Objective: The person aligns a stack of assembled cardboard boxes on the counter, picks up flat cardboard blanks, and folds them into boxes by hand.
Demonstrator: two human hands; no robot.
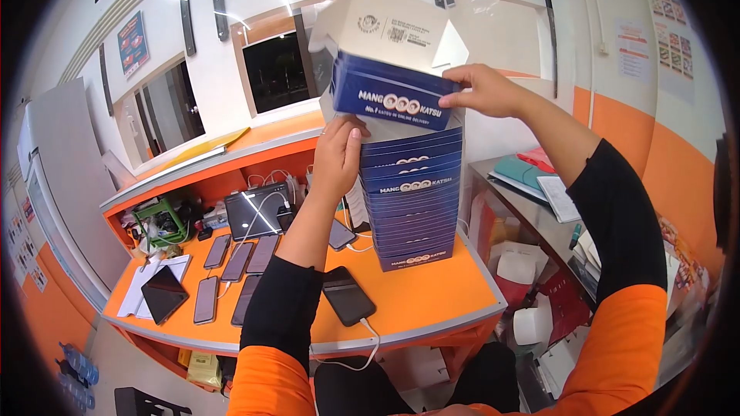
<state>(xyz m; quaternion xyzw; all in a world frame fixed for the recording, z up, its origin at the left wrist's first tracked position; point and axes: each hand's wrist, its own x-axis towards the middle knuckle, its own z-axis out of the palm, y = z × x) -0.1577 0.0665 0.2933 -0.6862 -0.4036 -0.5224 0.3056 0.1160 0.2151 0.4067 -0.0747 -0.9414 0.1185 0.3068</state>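
Item, our right hand [482, 91]: thumb and fingers closed in a pinch on the right end of the open box [389, 100], blue outside, pale inside, lettered "KATSU", tilted, flaps raised.
Item, our left hand [339, 150]: fingers loosely bent at the box's lower left corner, tips partly hidden; whether they grip the box or only touch it, we cannot tell.
Item, directly below both sets of fingers: one tall stack of blue boxes [412, 219], closely layered, standing on the orange table [424, 300].
Item, below the left fingers, left of the stack: a dark device [348, 295] with a white cable.
Item, farther out, down and left of the left fingers: several phones [206, 299], a black tablet [163, 293] lying partly over papers [139, 293], and, at the table's back, a green basket [163, 219].
Item, right of the stack, below our right fingers: a side counter [493, 173] bearing a teal folder [520, 176] and a notebook [557, 199].
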